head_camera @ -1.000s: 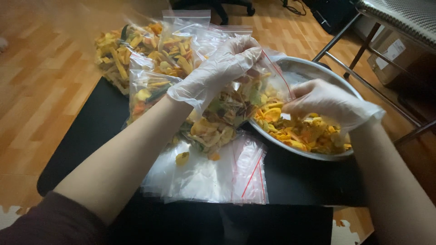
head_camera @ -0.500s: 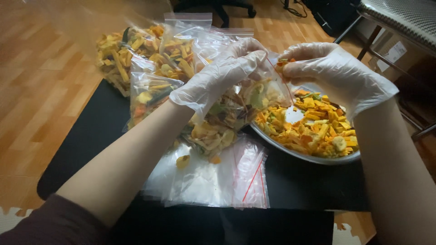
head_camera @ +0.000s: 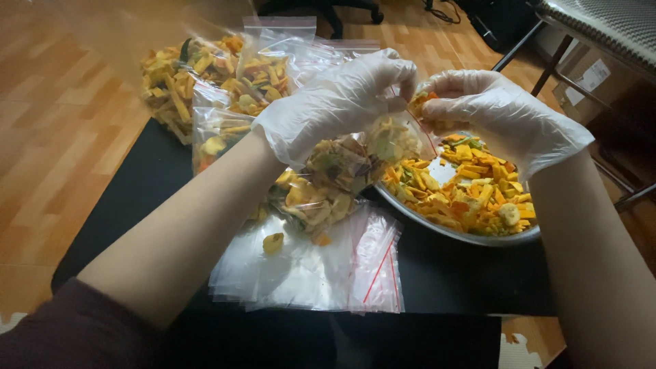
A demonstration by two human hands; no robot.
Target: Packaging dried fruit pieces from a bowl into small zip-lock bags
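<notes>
Both hands wear thin clear gloves. My left hand (head_camera: 335,102) grips the top edge of a clear zip bag (head_camera: 348,160) partly filled with dried fruit and vegetable chips, holding it up over the black table. My right hand (head_camera: 495,116) is closed on a small handful of chips at the bag's mouth. Below my right hand a metal bowl (head_camera: 444,229) holds yellow and orange chips (head_camera: 478,195).
A stack of empty clear zip bags with red seal lines (head_camera: 321,266) lies on the black table (head_camera: 137,198), with loose chips (head_camera: 273,242) on it. Several filled bags (head_camera: 219,82) are piled at the far left. Wooden floor surrounds the table; a metal-legged stand (head_camera: 581,41) is at right.
My right hand rose from the bowl with chips and moved left to the mouth of the bag. My left hand kept hold of the bag.
</notes>
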